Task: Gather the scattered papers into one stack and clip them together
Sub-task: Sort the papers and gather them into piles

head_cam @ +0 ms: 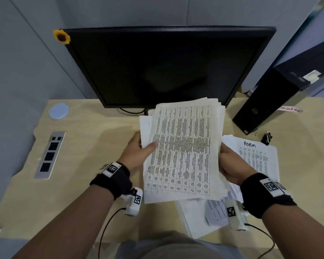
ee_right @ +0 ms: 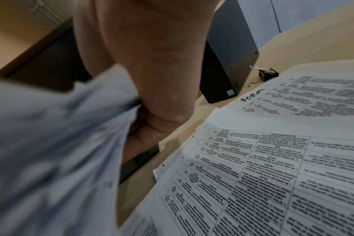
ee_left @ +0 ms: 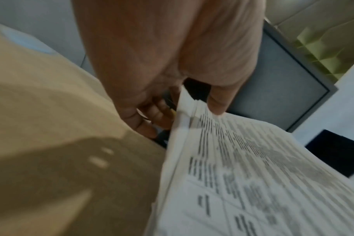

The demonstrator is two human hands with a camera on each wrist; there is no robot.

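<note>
I hold a thick stack of printed papers (head_cam: pixel 183 150) above the desk, a table-printed sheet on top. My left hand (head_cam: pixel 138 152) grips its left edge, thumb on top (ee_left: pixel 216 105) and fingers (ee_left: pixel 150 121) underneath. My right hand (head_cam: pixel 232 163) holds the right edge; in the right wrist view the stack (ee_right: pixel 51 151) is a blur and the fingers are curled beneath it. More sheets lie on the desk: one headed "FORM" (head_cam: pixel 256 156) (ee_right: pixel 293 99) to the right, others (head_cam: pixel 200 215) (ee_right: pixel 253 175) under the stack near me. A black binder clip (head_cam: pixel 266 137) (ee_right: pixel 268 74) lies beyond the FORM sheet.
A dark monitor (head_cam: pixel 165 66) stands right behind the stack. A black computer tower (head_cam: pixel 266 101) stands at the right, close to the clip. A metal socket panel (head_cam: pixel 50 155) and a round blue disc (head_cam: pixel 58 110) sit on the desk's left side.
</note>
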